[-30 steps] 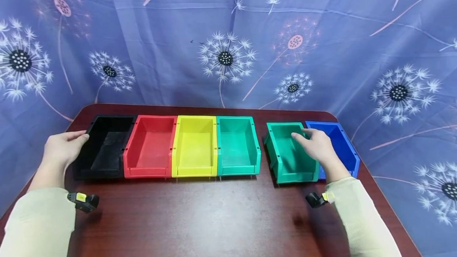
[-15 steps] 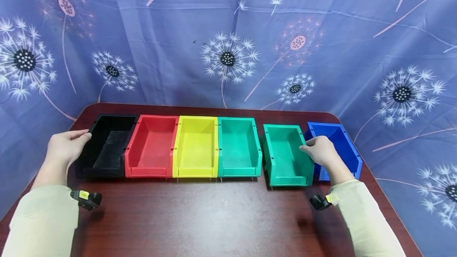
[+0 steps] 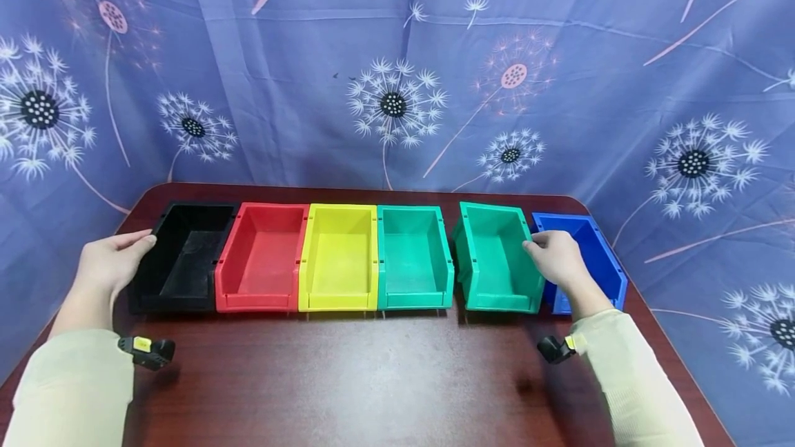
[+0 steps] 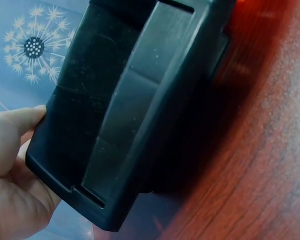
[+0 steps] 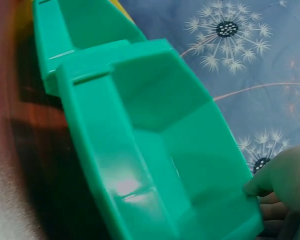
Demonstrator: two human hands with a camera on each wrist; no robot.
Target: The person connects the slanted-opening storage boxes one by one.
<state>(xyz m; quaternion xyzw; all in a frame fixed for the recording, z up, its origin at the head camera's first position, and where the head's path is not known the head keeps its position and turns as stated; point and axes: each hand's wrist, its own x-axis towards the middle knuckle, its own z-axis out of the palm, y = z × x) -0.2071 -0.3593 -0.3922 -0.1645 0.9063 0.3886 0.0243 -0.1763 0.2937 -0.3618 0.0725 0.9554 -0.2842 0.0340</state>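
My left hand (image 3: 112, 264) grips the left side wall of a black storage bin (image 3: 195, 261), thumb on the inside; the left wrist view shows the fingers (image 4: 25, 200) behind that wall. My right hand (image 3: 559, 259) pinches the right rim of a green storage bin (image 3: 499, 261), thumb inside the wall. This bin stands slightly turned, with a narrow gap at its front to a second green bin (image 3: 414, 254) on its left. Just right of my right hand is a blue bin (image 3: 586, 247), partly hidden by the hand and forearm.
A red bin (image 3: 263, 254) and a yellow bin (image 3: 339, 254) stand side by side between the black bin and the second green one. All are on a dark red-brown table (image 3: 348, 378). A blue dandelion-patterned cloth (image 3: 298, 123) hangs around its back and sides.
My right hand has taken hold of the right green bin's rim; the bin has shifted left, toward the other green bin, and slightly back. The left hand keeps its grip on the black bin.
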